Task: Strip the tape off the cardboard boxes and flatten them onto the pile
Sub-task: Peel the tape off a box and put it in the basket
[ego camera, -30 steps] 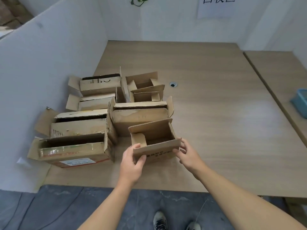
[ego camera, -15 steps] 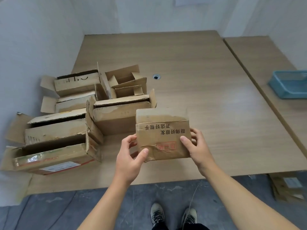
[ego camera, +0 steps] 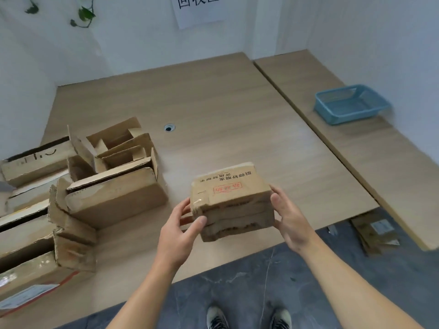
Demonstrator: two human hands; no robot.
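Note:
A small cardboard box (ego camera: 231,200) with red and black print hangs above the table's front edge, held between both hands. My left hand (ego camera: 180,230) grips its left end, thumb on the near face. My right hand (ego camera: 288,216) grips its right end, thumb on the corner. Clear tape shines at the box's left top corner. The near face shows torn flap edges. Several open cardboard boxes (ego camera: 114,193) stand crowded at the table's left side.
The wooden table (ego camera: 225,119) stretches back to white walls. A blue plastic basket (ego camera: 350,104) sits on the adjoining table at the right. Flattened cardboard (ego camera: 375,231) lies on the dark floor under the right table. A cable hole (ego camera: 169,127) marks the tabletop.
Both hands lifted the small box off the table, turned it over and carried it to the right, away from the other boxes. The camera swung right.

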